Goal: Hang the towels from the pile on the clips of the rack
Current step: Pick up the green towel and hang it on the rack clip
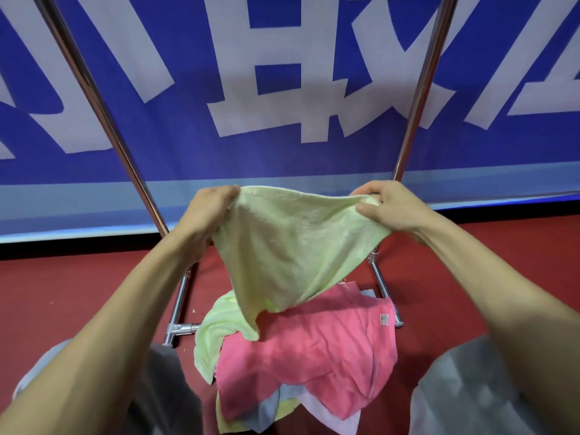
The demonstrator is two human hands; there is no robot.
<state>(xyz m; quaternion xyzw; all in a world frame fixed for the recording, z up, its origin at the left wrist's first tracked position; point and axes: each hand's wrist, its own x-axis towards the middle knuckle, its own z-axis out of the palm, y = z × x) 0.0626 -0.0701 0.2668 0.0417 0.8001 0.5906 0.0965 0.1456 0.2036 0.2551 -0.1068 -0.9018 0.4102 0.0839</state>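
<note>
Head view: left hand [211, 211] and right hand [387, 205] each pinched a top corner of pale green towel [292, 246], stretched between them. Pink towel [314, 356] topped pile below hands, between rack [103, 111] legs.

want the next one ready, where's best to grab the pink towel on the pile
Take the pink towel by its far right corner, beside the small label, coming from above on the right. That corner lies flat and bare; the left edge is under the yellow towel.

Rack poles [103, 108] flank my raised yellow towel [295, 243]; open gap between them, towel pile [307, 350] blocks below.
</note>
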